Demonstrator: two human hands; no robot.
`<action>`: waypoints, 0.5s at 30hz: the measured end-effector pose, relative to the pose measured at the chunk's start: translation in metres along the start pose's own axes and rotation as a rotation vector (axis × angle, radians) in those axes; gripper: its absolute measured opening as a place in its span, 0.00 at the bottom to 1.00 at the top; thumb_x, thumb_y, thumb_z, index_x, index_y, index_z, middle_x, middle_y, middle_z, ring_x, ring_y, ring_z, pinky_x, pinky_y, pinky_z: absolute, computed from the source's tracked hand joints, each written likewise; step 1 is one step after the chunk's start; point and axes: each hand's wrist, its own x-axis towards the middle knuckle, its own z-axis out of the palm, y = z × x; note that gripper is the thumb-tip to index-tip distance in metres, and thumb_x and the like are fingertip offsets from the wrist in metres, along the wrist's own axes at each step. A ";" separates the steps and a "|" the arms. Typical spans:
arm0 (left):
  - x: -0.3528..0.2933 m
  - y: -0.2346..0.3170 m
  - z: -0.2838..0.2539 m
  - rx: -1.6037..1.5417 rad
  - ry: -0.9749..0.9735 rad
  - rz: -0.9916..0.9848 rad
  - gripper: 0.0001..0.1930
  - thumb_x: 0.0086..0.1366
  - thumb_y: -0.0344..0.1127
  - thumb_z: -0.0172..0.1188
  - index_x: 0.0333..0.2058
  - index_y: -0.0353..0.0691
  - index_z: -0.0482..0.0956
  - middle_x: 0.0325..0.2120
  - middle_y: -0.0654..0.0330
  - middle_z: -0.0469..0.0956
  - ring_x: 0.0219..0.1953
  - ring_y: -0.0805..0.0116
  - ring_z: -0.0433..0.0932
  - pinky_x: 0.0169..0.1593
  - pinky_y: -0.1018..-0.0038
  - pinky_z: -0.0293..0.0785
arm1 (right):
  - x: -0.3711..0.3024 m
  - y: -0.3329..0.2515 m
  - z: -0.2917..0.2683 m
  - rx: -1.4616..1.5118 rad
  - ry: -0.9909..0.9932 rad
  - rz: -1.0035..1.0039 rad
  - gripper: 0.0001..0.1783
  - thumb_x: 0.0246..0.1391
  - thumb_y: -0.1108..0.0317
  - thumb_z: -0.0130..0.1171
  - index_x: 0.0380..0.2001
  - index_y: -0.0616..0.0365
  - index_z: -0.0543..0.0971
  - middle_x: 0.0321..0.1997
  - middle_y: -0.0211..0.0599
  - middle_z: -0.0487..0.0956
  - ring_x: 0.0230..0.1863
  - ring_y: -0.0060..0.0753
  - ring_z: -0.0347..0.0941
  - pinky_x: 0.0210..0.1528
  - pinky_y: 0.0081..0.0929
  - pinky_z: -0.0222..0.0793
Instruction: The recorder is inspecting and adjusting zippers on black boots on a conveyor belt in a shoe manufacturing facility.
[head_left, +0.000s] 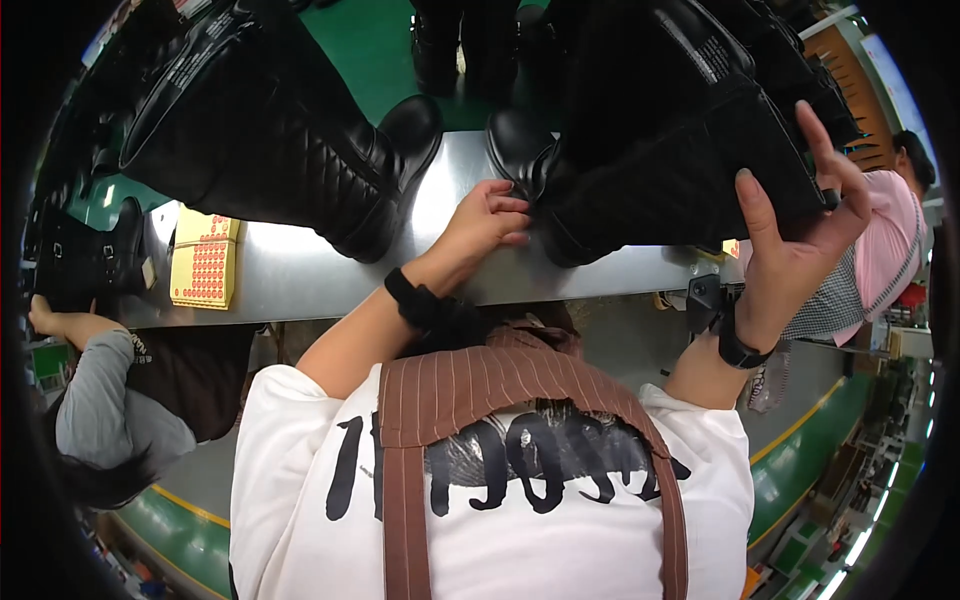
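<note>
A tall black boot (660, 165) lies tilted across the metal table in front of me, its toe pointing left and away. My left hand (492, 222) is beside its ankle, fingers loosely bent and apart, the tips close to the buckled strap. At the top of the shaft, my right hand (805, 215) is spread, with thumb and index finger stretched out along the boot's edge; its other fingers are partly hidden. Another black boot (290, 135), with a quilted ankle, leans to the left, untouched by either hand.
On the metal table (300, 270), a banded stack of yellow cards with red dots (205, 258) lies to the left. More black boots (465, 45) stand beyond. One person in grey sleeves (120, 390) works at left; another in pink (890, 240) is at right.
</note>
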 end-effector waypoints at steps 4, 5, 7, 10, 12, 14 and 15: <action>0.007 0.003 -0.001 0.079 -0.006 -0.007 0.28 0.57 0.23 0.63 0.54 0.30 0.60 0.40 0.53 0.76 0.36 0.66 0.79 0.39 0.73 0.79 | -0.021 0.010 0.003 0.625 0.017 0.158 0.62 0.38 0.67 0.76 0.69 0.48 0.42 0.67 0.60 0.55 0.63 0.42 0.64 0.62 0.33 0.65; 0.009 0.005 -0.002 0.130 -0.002 -0.028 0.26 0.57 0.24 0.64 0.52 0.30 0.63 0.36 0.55 0.78 0.32 0.68 0.80 0.36 0.74 0.78 | -0.034 0.011 0.004 0.728 0.095 0.260 0.68 0.37 0.64 0.77 0.70 0.45 0.36 0.70 0.56 0.52 0.63 0.43 0.64 0.62 0.34 0.65; 0.013 0.009 -0.004 0.179 -0.038 -0.044 0.23 0.55 0.25 0.66 0.48 0.30 0.67 0.31 0.56 0.78 0.30 0.69 0.79 0.33 0.75 0.77 | -0.067 0.013 0.012 0.750 0.219 0.440 0.67 0.35 0.63 0.78 0.70 0.51 0.42 0.67 0.50 0.58 0.62 0.43 0.66 0.62 0.34 0.64; 0.025 0.017 -0.008 0.292 -0.147 -0.105 0.14 0.56 0.28 0.66 0.40 0.32 0.74 0.23 0.59 0.78 0.24 0.72 0.77 0.28 0.77 0.74 | -0.112 0.016 0.040 0.454 -0.139 0.628 0.46 0.31 0.66 0.79 0.57 0.64 0.68 0.58 0.41 0.72 0.57 0.34 0.68 0.62 0.30 0.60; 0.035 0.024 -0.011 0.357 -0.227 -0.151 0.08 0.59 0.30 0.64 0.35 0.34 0.77 0.21 0.61 0.77 0.21 0.73 0.76 0.26 0.78 0.72 | -0.135 0.019 0.061 0.328 -0.422 0.770 0.36 0.34 0.68 0.77 0.50 0.65 0.74 0.51 0.39 0.76 0.52 0.31 0.71 0.58 0.29 0.64; 0.044 0.031 -0.014 0.516 -0.513 -0.348 0.09 0.67 0.34 0.56 0.33 0.34 0.79 0.22 0.61 0.79 0.20 0.77 0.74 0.26 0.81 0.71 | -0.150 0.021 0.077 0.428 -0.367 0.854 0.32 0.36 0.71 0.76 0.48 0.66 0.75 0.49 0.38 0.77 0.49 0.28 0.73 0.53 0.27 0.67; 0.047 0.034 -0.014 0.532 -0.573 -0.376 0.13 0.69 0.37 0.52 0.31 0.35 0.80 0.19 0.62 0.78 0.17 0.78 0.71 0.23 0.82 0.68 | -0.153 0.023 0.081 0.531 -0.343 0.907 0.29 0.37 0.73 0.74 0.46 0.67 0.76 0.46 0.37 0.79 0.46 0.26 0.75 0.48 0.25 0.71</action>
